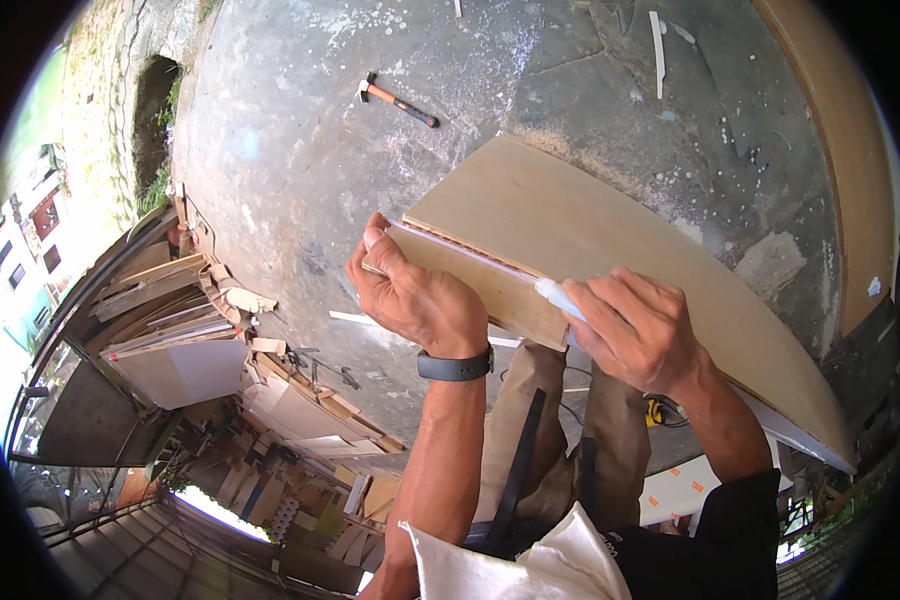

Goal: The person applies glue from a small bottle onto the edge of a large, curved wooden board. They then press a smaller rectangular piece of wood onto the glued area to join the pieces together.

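My left hand (pixel 420 295), a dark band on its wrist, is closed round the end of a short plywood piece (pixel 520 308). That piece lies along the near edge of a large plywood panel (pixel 610 225), which tapers to the right. A pale strip shows along the seam between them. My right hand (pixel 635 330) is wrapped round a small white squeeze bottle (pixel 560 298), mostly hidden by the fingers. The bottle's tip points at the panel's edge, near the right end of the short piece.
On the concrete floor (pixel 300 150) lies a claw hammer (pixel 400 102) with an orange and black handle. Stacked boards and offcuts (pixel 175 370) stand at the left. A tall brown panel (pixel 850 170) leans at the far right. Something yellow (pixel 654 412) with a cord sits beside my legs.
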The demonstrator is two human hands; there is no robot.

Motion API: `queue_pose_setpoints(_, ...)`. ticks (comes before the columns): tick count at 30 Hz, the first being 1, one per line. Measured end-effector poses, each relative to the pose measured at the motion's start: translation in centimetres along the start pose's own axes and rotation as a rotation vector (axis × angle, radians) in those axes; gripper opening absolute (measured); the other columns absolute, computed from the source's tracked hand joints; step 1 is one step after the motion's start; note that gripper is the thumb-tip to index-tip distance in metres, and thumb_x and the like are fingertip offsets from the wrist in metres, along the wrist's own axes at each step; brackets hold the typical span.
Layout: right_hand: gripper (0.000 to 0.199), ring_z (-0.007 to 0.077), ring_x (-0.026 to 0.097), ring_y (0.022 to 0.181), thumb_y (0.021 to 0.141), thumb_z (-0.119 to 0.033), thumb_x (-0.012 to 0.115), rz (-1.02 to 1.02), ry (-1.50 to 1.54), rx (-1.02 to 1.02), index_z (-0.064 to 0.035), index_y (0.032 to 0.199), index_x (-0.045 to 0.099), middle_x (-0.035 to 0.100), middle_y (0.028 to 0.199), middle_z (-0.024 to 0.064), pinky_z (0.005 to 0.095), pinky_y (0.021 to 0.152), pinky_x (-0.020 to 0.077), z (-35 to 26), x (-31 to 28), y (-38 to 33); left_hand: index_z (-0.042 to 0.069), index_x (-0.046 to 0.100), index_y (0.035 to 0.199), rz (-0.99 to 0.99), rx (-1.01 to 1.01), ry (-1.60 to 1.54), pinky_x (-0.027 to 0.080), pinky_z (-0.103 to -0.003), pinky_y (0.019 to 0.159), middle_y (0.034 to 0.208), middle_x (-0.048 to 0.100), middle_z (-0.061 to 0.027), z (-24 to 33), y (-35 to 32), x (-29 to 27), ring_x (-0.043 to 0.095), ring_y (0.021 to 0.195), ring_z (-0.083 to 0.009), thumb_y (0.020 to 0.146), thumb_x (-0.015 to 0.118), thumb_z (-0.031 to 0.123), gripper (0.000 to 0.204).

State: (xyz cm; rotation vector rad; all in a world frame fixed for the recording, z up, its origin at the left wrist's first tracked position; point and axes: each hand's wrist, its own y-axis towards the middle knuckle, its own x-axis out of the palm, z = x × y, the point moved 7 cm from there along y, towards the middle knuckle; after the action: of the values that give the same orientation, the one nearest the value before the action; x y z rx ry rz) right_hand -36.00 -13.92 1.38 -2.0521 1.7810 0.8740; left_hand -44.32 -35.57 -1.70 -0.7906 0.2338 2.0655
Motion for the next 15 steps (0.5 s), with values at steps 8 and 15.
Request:
queue_pose_setpoints(8,0.036,0.0236,0.066,0.073,0.072,-0.001,0.082,0.085,0.003,0.060,0.0063,0.106,0.072,0.067,0.089,0.0106,0.0353,0.060,0.0541,0.3,-1.3,-1.6,-0.006,0.065,0.119,0.001,0.016,0.013,0.049,-0.036,0.089,0.108,0.067,-0.0126,-0.2,0.1,0.0,0.062,0.096,-0.0199,0.112,0.045,0.033,0.044)
queue_pose_setpoints(15,0.035,0.0261,0.067,0.072,0.072,0.001,0.083,0.071,0.001,0.104,0.0052,0.105,0.072,0.070,0.091,0.0114,0.0374,0.062,0.0536,0.5,-1.6,-3.5,-0.006,0.066,0.118,0.030,-0.001,-0.008,0.051,-0.034,0.082,0.100,0.067,-0.0117,0.6,-0.2,0.2,0.063,0.088,-0.0189,0.111,0.046,0.030,0.042)
